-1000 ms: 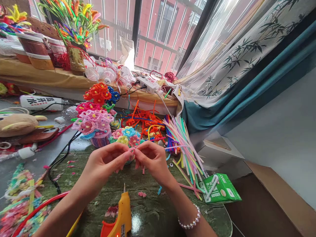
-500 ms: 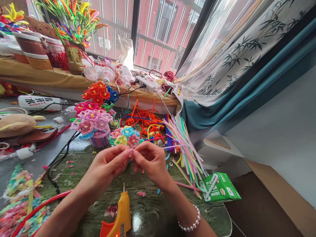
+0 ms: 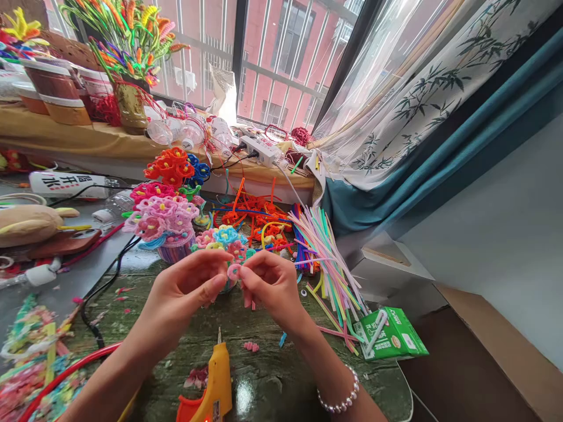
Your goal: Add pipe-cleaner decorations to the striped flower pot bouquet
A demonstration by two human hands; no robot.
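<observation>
A small pink pipe-cleaner loop (image 3: 233,272) is pinched between the thumb and fingertips of my right hand (image 3: 271,287), which wears a beaded bracelet (image 3: 341,398). Just left of the loop, my left hand (image 3: 187,288) is open, thumb and index finger apart with nothing between them. Behind my fingers stands a small bunch of pastel pipe-cleaner flowers (image 3: 226,235), its lower part mostly hidden. A yellow glue gun (image 3: 219,375) is on the table below my hands, nozzle pointing away from me. A short crimped pink piece (image 3: 251,347) lies beside it.
Loose pastel pipe cleaners (image 3: 329,264) lie right of my hands, by a green box (image 3: 393,334). Finished flowers in a striped pot (image 3: 176,249) stand left. Black cables (image 3: 94,305) and colourful scraps (image 3: 39,363) lie at left. A power strip (image 3: 259,150) sits on the sill.
My left thumb and index finger have parted and drawn slightly away from the right hand. The pink loop now shows in my right fingertips.
</observation>
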